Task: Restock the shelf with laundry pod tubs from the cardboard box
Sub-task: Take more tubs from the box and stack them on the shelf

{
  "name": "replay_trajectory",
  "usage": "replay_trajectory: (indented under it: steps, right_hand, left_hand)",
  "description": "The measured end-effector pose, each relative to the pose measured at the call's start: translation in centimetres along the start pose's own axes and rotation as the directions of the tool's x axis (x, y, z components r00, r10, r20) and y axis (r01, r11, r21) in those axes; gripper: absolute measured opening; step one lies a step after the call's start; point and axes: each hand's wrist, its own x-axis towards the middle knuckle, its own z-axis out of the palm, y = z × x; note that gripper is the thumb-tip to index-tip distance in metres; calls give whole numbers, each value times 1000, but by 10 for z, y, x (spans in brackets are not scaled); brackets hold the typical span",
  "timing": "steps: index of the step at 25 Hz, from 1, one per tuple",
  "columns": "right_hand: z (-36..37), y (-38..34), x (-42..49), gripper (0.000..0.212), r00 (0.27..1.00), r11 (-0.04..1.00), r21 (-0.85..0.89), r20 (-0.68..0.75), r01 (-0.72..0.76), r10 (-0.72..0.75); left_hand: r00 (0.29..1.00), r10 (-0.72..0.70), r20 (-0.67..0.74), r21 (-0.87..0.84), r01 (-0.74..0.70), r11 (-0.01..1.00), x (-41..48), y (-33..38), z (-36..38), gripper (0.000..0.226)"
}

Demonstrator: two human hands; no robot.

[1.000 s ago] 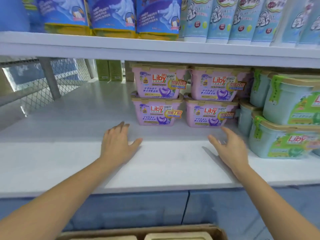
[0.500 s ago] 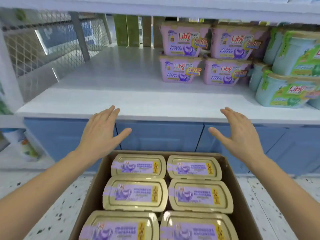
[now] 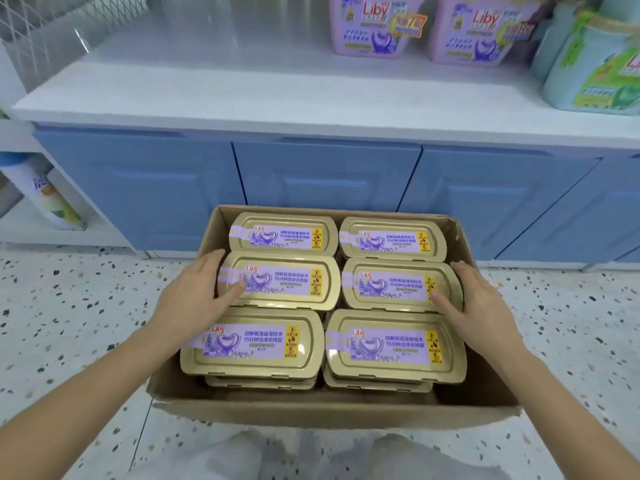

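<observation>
Looking down through the head camera, I see the cardboard box (image 3: 332, 412) on the speckled floor (image 3: 69, 323) in front of my legs, packed with six gold-lidded tubs in two columns of three. My left hand (image 3: 194, 299) lies at the left end of the middle-left tub (image 3: 280, 282): the fingers reach along its outer short side next to the box wall, and the thumb rests on top of the lid over the purple label. My right hand (image 3: 474, 299) mirrors it at the right end of the middle-right tub (image 3: 398, 284), fingers down the outer side, thumb laid across the lid near the yellow warning strip. Both hands are spread wide and cupped against the tubs' ends; I cannot tell whether either has a firm hold, and both tubs sit level in the row with their neighbours. Both forearms run in from the bottom corners and angle inward toward the box, palms facing each other across the two middle tubs.

Beyond the box stand blue cabinet doors (image 3: 325, 181), and above them the white shelf (image 3: 242, 95). On its right part sit two purple tubs (image 3: 377, 29) side by side, with pale green tubs (image 3: 595, 71) just beside them further right. The left stretch of the shelf surface is bare.
</observation>
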Motion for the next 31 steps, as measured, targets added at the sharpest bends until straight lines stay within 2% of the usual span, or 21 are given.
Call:
replay_trajectory:
  steps: [5, 9, 10, 12, 14, 15, 18, 22, 25, 31]
  right_hand:
    - [14, 2, -12, 65, 998, 992, 110, 30, -55, 52]
    - [20, 4, -7, 71, 976, 930, 298, 48, -215, 211]
    - [23, 6, -4, 69, 959, 893, 349, 77, -283, 274]
    - [29, 9, 0, 53, 895, 749, 492, 197, -443, 400]
    - [32, 12, 2, 40, 834, 593, 590, 333, -548, 440]
    - [31, 13, 4, 37, 822, 571, 594, 358, -567, 443]
    - [30, 15, 8, 34, 827, 579, 593, 354, -560, 438]
    - [32, 14, 11, 35, 831, 620, 558, 310, -552, 461]
    - [32, 12, 10, 35, 842, 654, 536, 259, -533, 473]
    - [12, 3, 6, 41, 887, 777, 444, 106, -446, 449]
  left_hand:
    - [997, -75, 22, -119, 77, 990, -6, -2, 22, 65]
    - [971, -231, 67, -275, 241, 931, 1, -5, 31, 57]
    - [964, -250, 85, -304, 264, 915, 4, -6, 33, 50]
    - [955, -272, 121, -323, 297, 899, 10, -8, 35, 40]
    - [927, -328, 180, -342, 371, 863, 15, -7, 36, 33]
    - [906, -364, 219, -334, 420, 844, 17, -6, 35, 32]
    - [856, -410, 315, -317, 503, 804, 22, -2, 31, 37]
    - [856, -397, 330, -406, 508, 759, 23, -4, 30, 34]
    - [890, -392, 235, -484, 456, 747, 20, -6, 33, 41]
    - [935, -353, -39, -476, 293, 829, 2, 2, 26, 50]
